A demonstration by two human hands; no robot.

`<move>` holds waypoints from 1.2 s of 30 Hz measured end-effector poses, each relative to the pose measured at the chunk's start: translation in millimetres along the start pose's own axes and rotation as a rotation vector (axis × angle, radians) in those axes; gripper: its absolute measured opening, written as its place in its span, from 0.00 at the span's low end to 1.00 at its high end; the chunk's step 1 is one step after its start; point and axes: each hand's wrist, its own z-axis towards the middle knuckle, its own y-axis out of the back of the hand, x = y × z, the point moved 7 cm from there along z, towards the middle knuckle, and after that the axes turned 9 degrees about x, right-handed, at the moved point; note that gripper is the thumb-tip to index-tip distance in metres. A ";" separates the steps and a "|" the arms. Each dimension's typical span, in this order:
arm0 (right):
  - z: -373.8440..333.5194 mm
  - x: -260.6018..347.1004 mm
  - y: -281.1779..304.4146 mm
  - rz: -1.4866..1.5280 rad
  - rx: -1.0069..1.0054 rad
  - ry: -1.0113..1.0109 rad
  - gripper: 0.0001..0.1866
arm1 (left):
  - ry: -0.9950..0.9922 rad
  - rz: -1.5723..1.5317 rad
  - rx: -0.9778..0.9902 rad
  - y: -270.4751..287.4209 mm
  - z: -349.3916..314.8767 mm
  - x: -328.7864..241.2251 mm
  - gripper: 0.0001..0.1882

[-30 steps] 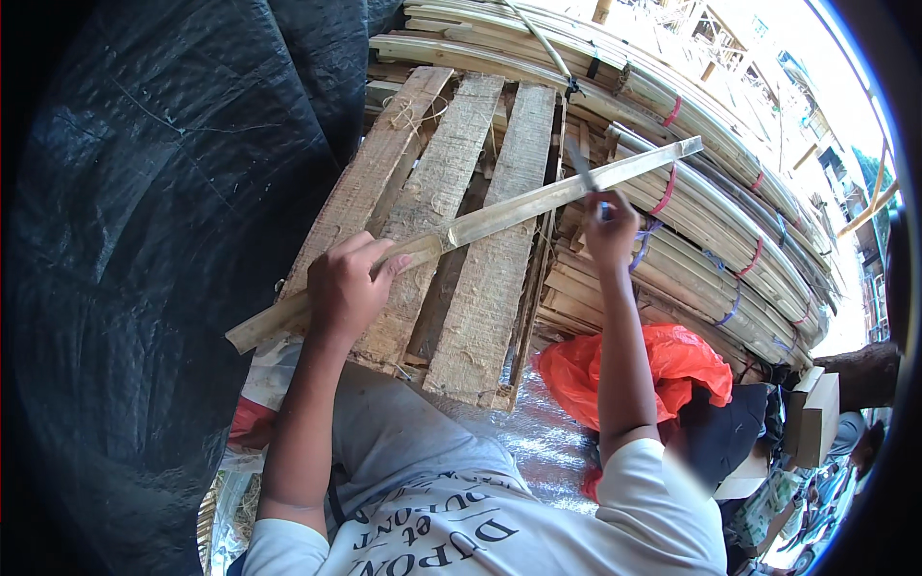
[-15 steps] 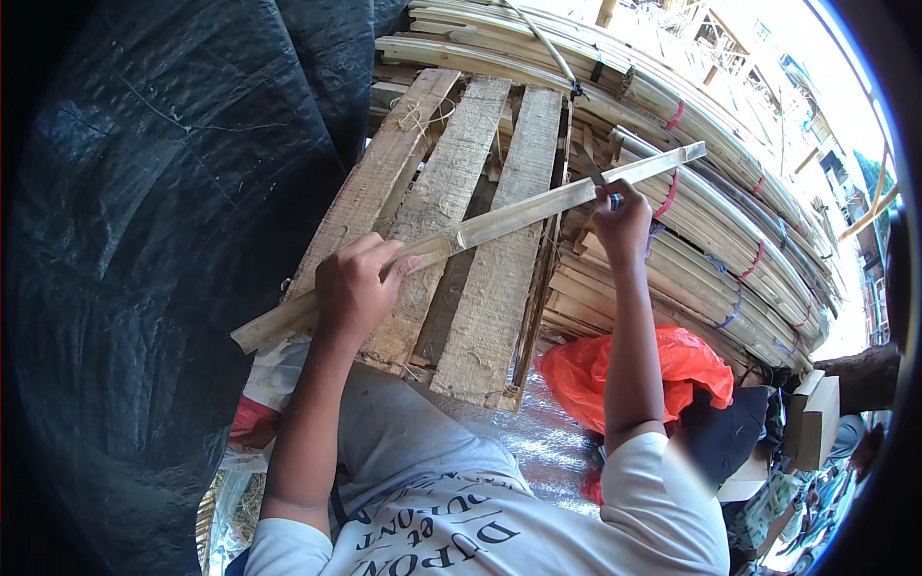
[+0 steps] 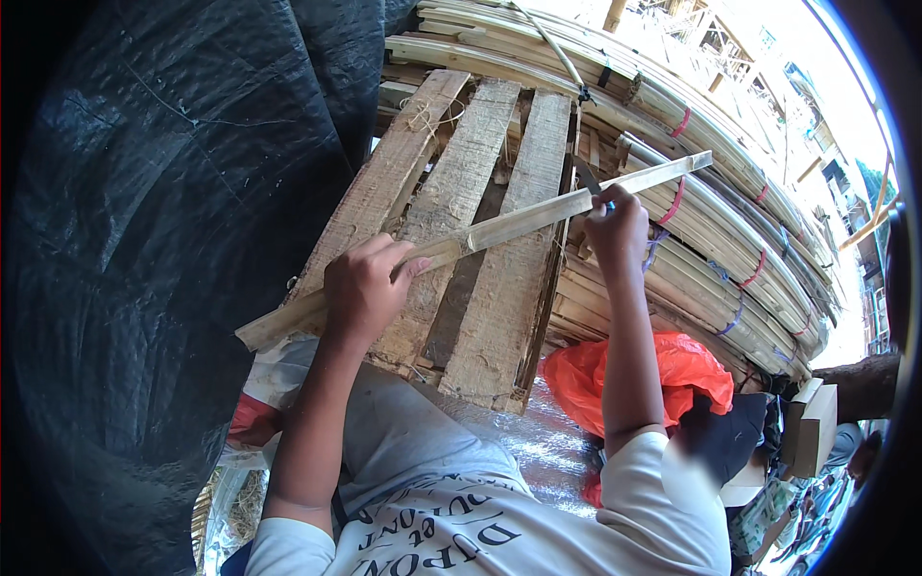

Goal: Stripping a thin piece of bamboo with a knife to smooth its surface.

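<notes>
A long split bamboo strip [image 3: 523,220] lies slantwise over a slatted wooden pallet [image 3: 490,317], its far right end reaching past the pallet's edge. My left hand [image 3: 368,288] is closed round the strip's lower left part, thumb along its upper face. In my right hand [image 3: 618,227] is a knife [image 3: 585,176], gripped by a handle mostly hidden in the fingers. The dark blade points up and to the left, against the strip or just over it; exact contact cannot be made out.
Bundles of bamboo strips [image 3: 711,245] tied with coloured bands are stacked beyond the pallet and to its right. A black tarp [image 3: 192,240] hangs at the left. Near my right elbow lies an orange-red plastic bag [image 3: 687,370], with a cardboard box [image 3: 814,427] farther right.
My right hand with the knife has moved slightly down and left along the strip. The left hand keeps its hold; the whole view has shifted a little.
</notes>
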 end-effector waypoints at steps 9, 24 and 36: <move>-27.9 40.7 -20.0 0.042 0.179 0.141 0.04 | 0.007 0.011 0.001 -2.5 -2.0 3.3 0.15; -42.1 50.5 -21.3 0.054 0.245 0.017 0.05 | -0.011 0.006 -0.012 -1.5 -0.4 0.2 0.16; -44.7 71.5 -13.4 -0.073 0.248 0.072 0.05 | -0.008 0.010 -0.001 -2.5 -2.5 3.6 0.15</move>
